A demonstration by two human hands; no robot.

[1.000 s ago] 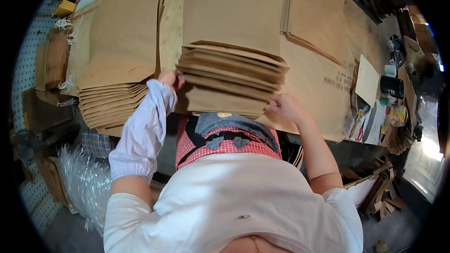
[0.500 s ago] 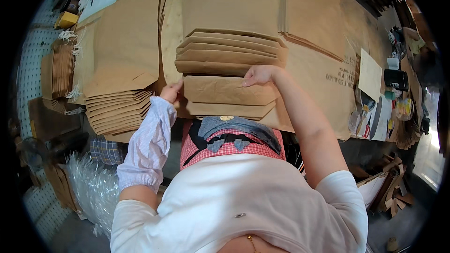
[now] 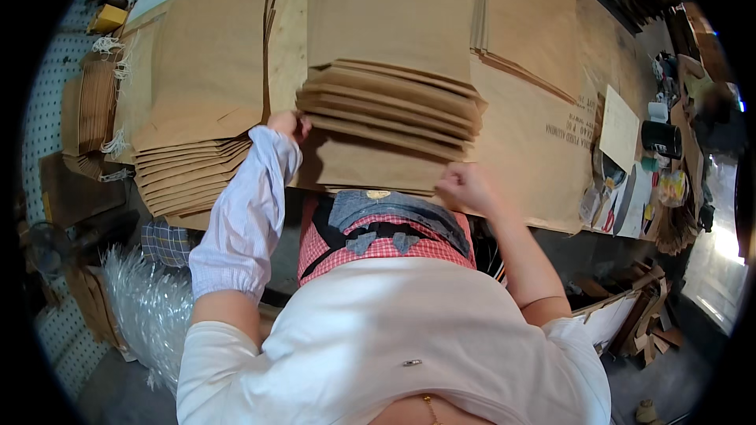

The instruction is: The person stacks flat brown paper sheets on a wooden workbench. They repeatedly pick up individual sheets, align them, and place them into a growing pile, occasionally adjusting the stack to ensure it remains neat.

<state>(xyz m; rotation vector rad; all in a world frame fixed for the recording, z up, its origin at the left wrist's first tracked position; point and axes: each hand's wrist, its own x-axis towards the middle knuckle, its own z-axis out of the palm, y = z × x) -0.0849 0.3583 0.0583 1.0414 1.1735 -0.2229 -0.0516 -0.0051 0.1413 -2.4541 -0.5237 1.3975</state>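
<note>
A fanned stack of brown paper bags (image 3: pixel 386 110) lies in front of me, its folded ends layered and smeared by motion. Beneath the layers, a flat brown sheet (image 3: pixel 370 169) reaches to the table edge by my waist. At the left side of the stack is my left hand (image 3: pixel 290 126), fingers curled against a bag's edge; the fingertips are partly hidden. My right hand (image 3: pixel 470 187) is closed like a fist beside the stack's near right corner, slightly blurred, with nothing visible in it.
Another stepped bag stack (image 3: pixel 197 165) sits at the left, with tied bundles (image 3: pixel 96 106) beyond it. Flat bags (image 3: pixel 531 24) lie at the far right. A black cup-like object (image 3: pixel 663 138) and scissors (image 3: pixel 609 216) are along the right edge. Clear plastic strands (image 3: pixel 150 307) hang below left.
My right hand has left the folded bag end and moved nearer to me and slightly right. The near folded ends no longer show there; the layers sit farther back. My left hand rose slightly.
</note>
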